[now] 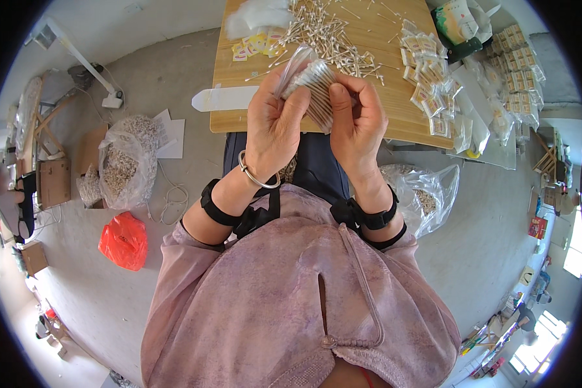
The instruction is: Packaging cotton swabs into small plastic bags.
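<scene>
Both hands are raised just in front of the near edge of the light wooden table [368, 123], and between them sits a small clear plastic bag packed with a bundle of white-tipped cotton swabs [312, 87]. The left hand [275, 126] grasps the bag from its left side, fingers curled up around it, with a silver bangle [257, 176] on the wrist. The right hand [357, 119] grips the bundle's right side, thumb pressed against the swab sticks (the bag's open mouth flares up and to the left above the fingers).

On the table, just beyond the held bag, lies a loose heap of cotton swabs [330, 42] scattered across the middle of the board. At the table's right side lie many filled little packets of swabs [433, 84] in overlapping rows. Toward its far left corner lie some small yellow paper labels [255, 45], beside a bit of white fluff.

On the grey floor left of the table stands a clear plastic sack of pale scraps [126, 161], and nearer the person an orange-red plastic bag [124, 240]. Right of the table's near edge, another clear sack [427, 194] lies open.
</scene>
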`<state>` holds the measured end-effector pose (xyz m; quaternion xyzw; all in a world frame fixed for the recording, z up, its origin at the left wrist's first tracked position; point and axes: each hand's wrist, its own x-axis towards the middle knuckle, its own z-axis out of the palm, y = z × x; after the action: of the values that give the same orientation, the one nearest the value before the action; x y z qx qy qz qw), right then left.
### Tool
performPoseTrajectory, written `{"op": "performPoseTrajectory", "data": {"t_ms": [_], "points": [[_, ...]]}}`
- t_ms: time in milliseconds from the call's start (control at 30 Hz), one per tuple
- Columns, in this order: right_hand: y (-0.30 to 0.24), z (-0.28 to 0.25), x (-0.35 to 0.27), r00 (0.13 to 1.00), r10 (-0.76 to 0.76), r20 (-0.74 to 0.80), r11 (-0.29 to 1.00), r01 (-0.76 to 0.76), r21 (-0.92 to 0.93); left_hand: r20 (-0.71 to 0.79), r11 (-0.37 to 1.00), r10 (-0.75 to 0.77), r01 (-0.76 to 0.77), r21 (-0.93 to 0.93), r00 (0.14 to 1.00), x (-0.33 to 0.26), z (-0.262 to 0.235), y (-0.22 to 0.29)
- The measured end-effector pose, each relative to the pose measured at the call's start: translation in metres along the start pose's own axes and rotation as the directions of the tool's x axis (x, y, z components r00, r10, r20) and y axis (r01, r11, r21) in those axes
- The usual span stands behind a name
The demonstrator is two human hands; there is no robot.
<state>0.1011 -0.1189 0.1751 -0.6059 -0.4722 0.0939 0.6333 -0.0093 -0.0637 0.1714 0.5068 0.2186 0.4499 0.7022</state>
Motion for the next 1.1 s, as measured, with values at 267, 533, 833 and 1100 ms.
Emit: {"op": "performPoseTrajectory", "data": {"t_ms": [267,533,833,1100], "points": [[0.000,-0.002,0.000,0.999,0.026,0.032,0.997,-0.028,0.066,-0.045,0.983,0.143,-0.136,0.123,0.989,-0.002,0.002,-0.002],[-0.002,-0.002,0.000,0.999,-0.006,0.049,0.999,0.004,0.054,-0.023,0.961,0.226,-0.219,0.172,0.974,0.000,-0.002,-0.008],[-0.005,-0.004,0.000,0.995,0.030,0.100,0.999,-0.034,0.041,-0.014,0.959,0.221,-0.214,0.183,0.975,-0.001,-0.001,-0.006],[-0.006,-0.005,0.001,0.988,-0.004,0.153,0.999,-0.003,0.049,-0.122,0.990,0.128,-0.120,0.071,0.984,-0.004,0.006,0.002]]}}
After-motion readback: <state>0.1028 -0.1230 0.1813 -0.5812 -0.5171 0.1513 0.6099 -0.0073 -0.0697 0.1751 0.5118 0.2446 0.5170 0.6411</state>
